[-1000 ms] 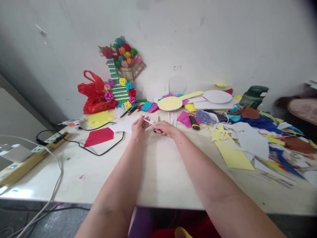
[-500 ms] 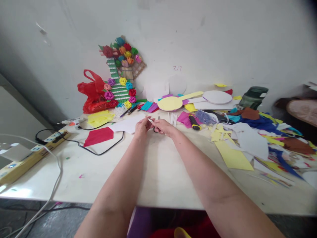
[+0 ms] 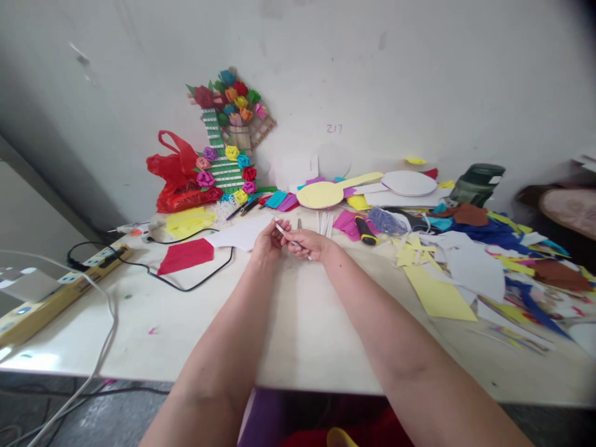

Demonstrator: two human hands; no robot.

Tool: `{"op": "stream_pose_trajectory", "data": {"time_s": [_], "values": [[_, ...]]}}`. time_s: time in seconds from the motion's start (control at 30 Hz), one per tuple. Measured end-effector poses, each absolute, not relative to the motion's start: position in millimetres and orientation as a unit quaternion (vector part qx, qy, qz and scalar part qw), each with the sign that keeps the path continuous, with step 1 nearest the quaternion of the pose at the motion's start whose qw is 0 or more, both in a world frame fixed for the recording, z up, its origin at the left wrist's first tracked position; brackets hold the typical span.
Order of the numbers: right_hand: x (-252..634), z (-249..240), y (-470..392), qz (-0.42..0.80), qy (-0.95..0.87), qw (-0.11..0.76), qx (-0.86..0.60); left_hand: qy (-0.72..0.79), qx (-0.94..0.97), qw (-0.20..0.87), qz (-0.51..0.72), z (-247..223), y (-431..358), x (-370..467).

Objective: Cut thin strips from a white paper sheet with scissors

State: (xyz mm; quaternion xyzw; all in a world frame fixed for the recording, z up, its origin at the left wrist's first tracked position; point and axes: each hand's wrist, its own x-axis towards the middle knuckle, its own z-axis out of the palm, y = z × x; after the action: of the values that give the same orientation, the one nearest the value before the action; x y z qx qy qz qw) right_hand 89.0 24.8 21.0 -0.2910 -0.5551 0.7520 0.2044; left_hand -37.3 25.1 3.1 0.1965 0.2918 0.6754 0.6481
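Observation:
A thin white stick (image 3: 280, 228), perhaps rolled paper, runs slantwise between my two hands. My left hand (image 3: 269, 241) is closed, fingertips pinching near its upper end. My right hand (image 3: 308, 243) grips farther down, and the lower end pokes out beneath its fingers. The hands almost touch each other just above the table. Past the right fingers shows a small grey metal tip (image 3: 299, 223), perhaps of scissors; the rest is hidden. Several similar white sticks (image 3: 325, 223) lie behind my right hand. A white sheet (image 3: 237, 234) is beside my left hand.
Red paper (image 3: 187, 256) and a black cable (image 3: 181, 289) lie left, near a power strip (image 3: 88, 273). A yellow-black cutter (image 3: 366, 231), yellow paper (image 3: 440, 295) and many scraps cover the right. Behind are paper flowers (image 3: 228, 167), a yellow paddle-shaped piece (image 3: 320, 195) and a bottle (image 3: 477, 184).
My right fingers have shifted, and more of the white stick shows, its lower end below them. A dark loop seen under the right hand earlier is out of sight.

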Motion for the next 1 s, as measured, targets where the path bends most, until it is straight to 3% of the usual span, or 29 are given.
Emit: {"op": "stream_pose_trajectory", "data": {"time_s": [0.3,0.57,1.0], "values": [[82,19,21,0.752,-0.558,0.222,-0.273,0.291,0.157,0.635,0.698,4,26,-38],[83,7,25,0.623,-0.621,0.291,-0.376,0.291,0.133,0.546,0.774,-1,34,-51],[79,7,27,0.66,-0.592,0.312,-0.342,0.291,0.133,0.541,0.778,1,32,-52]]}}
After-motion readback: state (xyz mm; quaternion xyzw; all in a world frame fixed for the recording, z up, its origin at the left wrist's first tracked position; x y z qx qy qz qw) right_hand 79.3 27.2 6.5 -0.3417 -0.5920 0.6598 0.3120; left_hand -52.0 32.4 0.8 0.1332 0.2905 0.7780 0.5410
